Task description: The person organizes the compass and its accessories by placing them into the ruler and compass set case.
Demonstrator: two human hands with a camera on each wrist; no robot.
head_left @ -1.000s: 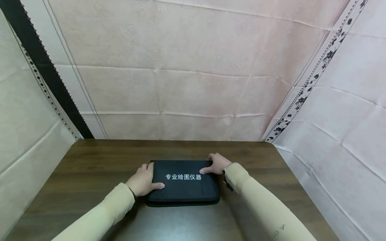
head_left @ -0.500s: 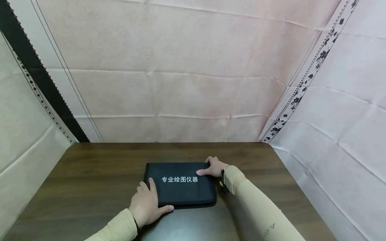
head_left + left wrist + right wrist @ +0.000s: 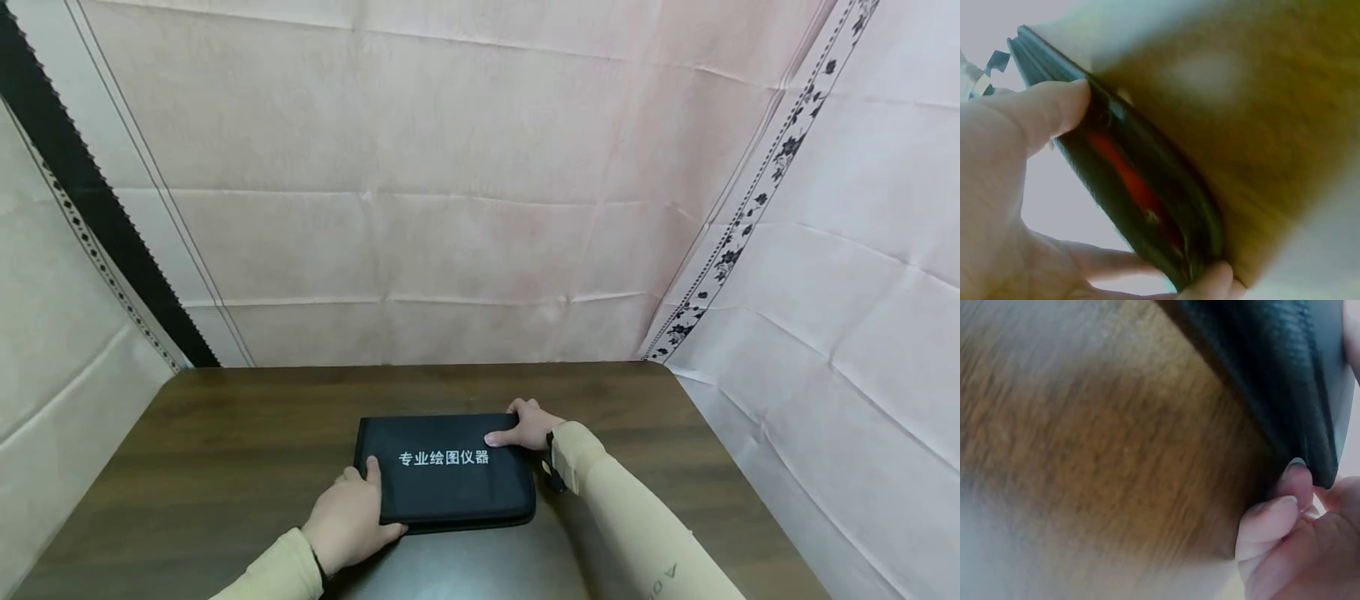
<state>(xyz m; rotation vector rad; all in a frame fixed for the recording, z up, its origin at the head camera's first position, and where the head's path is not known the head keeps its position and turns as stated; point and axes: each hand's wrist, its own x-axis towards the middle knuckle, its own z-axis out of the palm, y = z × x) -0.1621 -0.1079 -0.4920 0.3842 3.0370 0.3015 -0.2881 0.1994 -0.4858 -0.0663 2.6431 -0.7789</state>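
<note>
A flat black zip case [image 3: 450, 492] with white Chinese lettering lies on the wooden table, its long side facing me. My left hand [image 3: 347, 518] holds its near left corner, thumb on the front edge and fingers along the left side. In the left wrist view the edge of the case [image 3: 1191, 206] gapes between thumb and fingertips, and red lining shows inside. At the far right corner my right hand [image 3: 529, 425] grips the case, thumb on top. The right wrist view shows its fingertips [image 3: 1275, 515] curled at the case's corner [image 3: 1322, 465].
The brown wooden table [image 3: 247, 450] extends around the case on all sides. Pale creased cloth [image 3: 465, 242] hangs behind the table's far edge, with more cloth [image 3: 847, 333] on the right and left. A dark band [image 3: 112, 208] runs down the left corner.
My left hand has come from the left side of the case to its near left corner, its thumb passing from the top to the front edge, then sliding left. The right hand keeps its hold.
</note>
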